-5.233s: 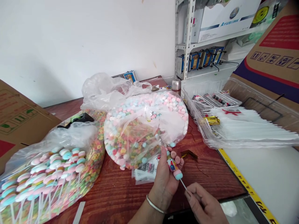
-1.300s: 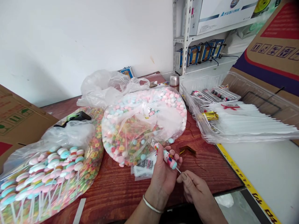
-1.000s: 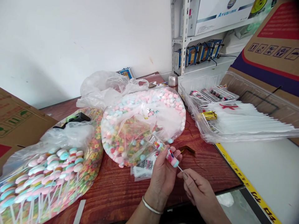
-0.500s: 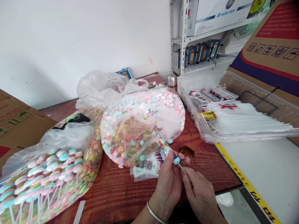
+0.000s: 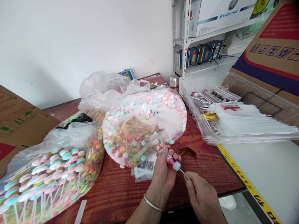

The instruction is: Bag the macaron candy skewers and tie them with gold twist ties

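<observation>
My left hand (image 5: 163, 175) is closed around a candy skewer (image 5: 177, 166) of pastel sweets inside a small clear printed bag (image 5: 155, 139), whose upper end points away from me. Below it, my right hand (image 5: 202, 193) pinches the lower end of the white stick (image 5: 182, 171). A stack of printed clear bags (image 5: 143, 172) lies on the table just left of my left hand. Gold twist ties (image 5: 188, 151) rest on the wood beyond my right hand. My fingers cover part of the sweets.
A large bag of small marshmallows and candy rings (image 5: 168, 98) stands ahead. At left, several finished-looking skewers (image 5: 56, 169) lie on another bag of candy rings (image 5: 93, 155). A clear plastic tray (image 5: 247, 140) with white sticks (image 5: 257, 119) is at right. Cardboard boxes (image 5: 18, 118) flank both sides.
My left hand has shifted slightly left, with its fingers wrapped further round the bagged skewer. My right hand has moved slightly down and right, and more of the stick shows between the hands.
</observation>
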### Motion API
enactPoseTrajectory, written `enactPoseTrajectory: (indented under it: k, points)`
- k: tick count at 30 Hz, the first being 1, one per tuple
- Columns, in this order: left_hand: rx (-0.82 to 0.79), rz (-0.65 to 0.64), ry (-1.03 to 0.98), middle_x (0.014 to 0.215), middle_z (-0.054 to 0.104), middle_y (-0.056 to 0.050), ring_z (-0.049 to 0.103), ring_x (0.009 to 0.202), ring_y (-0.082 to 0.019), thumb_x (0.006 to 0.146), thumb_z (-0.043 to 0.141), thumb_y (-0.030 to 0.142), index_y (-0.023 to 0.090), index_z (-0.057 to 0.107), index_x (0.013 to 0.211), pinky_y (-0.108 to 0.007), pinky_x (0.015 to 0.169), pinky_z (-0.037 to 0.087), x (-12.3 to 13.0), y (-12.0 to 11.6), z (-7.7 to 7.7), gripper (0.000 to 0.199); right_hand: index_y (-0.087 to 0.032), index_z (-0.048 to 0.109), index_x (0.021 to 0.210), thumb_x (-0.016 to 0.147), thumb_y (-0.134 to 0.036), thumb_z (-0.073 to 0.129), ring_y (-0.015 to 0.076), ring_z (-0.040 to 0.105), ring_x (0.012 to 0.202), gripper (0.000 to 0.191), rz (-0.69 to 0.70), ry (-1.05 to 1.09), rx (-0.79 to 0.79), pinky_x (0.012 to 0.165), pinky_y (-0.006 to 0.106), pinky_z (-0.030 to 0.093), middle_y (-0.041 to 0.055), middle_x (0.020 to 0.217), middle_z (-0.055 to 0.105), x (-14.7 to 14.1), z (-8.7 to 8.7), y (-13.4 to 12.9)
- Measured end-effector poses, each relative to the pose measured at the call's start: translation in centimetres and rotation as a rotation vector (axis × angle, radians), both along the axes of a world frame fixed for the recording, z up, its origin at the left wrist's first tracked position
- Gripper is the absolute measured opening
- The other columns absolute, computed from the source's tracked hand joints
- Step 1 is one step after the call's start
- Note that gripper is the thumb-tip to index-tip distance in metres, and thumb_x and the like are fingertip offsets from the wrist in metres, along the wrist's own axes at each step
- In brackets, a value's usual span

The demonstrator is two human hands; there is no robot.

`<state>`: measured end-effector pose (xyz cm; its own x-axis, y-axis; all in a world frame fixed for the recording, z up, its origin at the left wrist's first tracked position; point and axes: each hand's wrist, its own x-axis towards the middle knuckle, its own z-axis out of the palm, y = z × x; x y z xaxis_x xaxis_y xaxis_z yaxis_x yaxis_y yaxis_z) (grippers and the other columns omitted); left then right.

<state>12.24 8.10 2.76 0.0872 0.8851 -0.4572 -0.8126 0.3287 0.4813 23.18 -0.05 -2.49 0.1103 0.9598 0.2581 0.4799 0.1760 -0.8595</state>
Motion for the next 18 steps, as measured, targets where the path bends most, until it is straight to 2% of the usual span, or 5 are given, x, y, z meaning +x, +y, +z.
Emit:
enactPoseTrajectory:
  k: [5, 10, 13, 15, 18]
  points:
    - [0.047, -0.039, -0.082, 0.07, 0.05, 0.004, 0.05, 0.059, -0.008, 0.088, 0.062, 0.036, 0.016, 0.062, 0.095, -0.026, 0.068, 0.05, -0.1, -0.2, -0.2, 0.021, -0.022, 0.055, 0.076, 0.091, -0.059, 0.048, 0.0071, 0.029, 0.032, 0.041, 0.095, 0.804, -0.612, 0.033, 0.017, 0.028, -0.0112, 0.041, 0.035, -0.4, 1.2, 0.2]
    - [0.082, -0.062, -0.119, 0.071, 0.05, 0.004, 0.049, 0.061, -0.008, 0.088, 0.062, 0.037, 0.017, 0.061, 0.095, -0.025, 0.069, 0.048, -0.2, -0.2, -0.2, 0.022, -0.019, 0.058, 0.072, 0.09, -0.052, 0.057, 0.0019, 0.015, 0.029, 0.037, 0.206, 1.347, -0.735, 0.048, 0.022, 0.044, -0.016, 0.037, 0.026, -0.6, 2.9, 0.3]
    - [0.066, -0.059, -0.057, 0.071, 0.05, 0.004, 0.049, 0.06, -0.008, 0.085, 0.066, 0.039, 0.018, 0.062, 0.094, -0.026, 0.07, 0.048, 0.2, -0.5, -0.1, 0.024, -0.02, 0.058, 0.074, 0.087, -0.057, 0.057, 0.0033, 0.018, 0.029, 0.04, 0.188, 1.222, -0.737, 0.041, 0.02, 0.041, -0.0153, 0.037, 0.027, -1.1, 2.6, 0.3]
    - [0.062, -0.067, 0.001, 0.07, 0.051, 0.004, 0.05, 0.06, -0.009, 0.083, 0.067, 0.04, 0.018, 0.063, 0.093, -0.027, 0.071, 0.048, 0.7, -1.0, -0.1, 0.024, -0.02, 0.062, 0.079, 0.086, -0.059, 0.057, 0.0081, 0.04, 0.035, 0.039, 0.13, 0.945, -0.623, 0.046, 0.022, 0.047, -0.0093, 0.044, 0.044, -1.4, 1.9, 0.6]
    - [0.07, -0.1, 0.025, 0.07, 0.054, 0.002, 0.053, 0.064, -0.01, 0.085, 0.065, 0.038, 0.017, 0.064, 0.092, -0.025, 0.074, 0.047, 1.6, -2.0, -0.3, 0.022, -0.02, 0.068, 0.105, 0.088, -0.055, 0.055, 0.0226, 0.067, 0.095, 0.041, 0.027, 0.529, -0.357, 0.088, 0.032, 0.052, 0.007, 0.094, 0.072, -1.5, 1.1, 1.3]
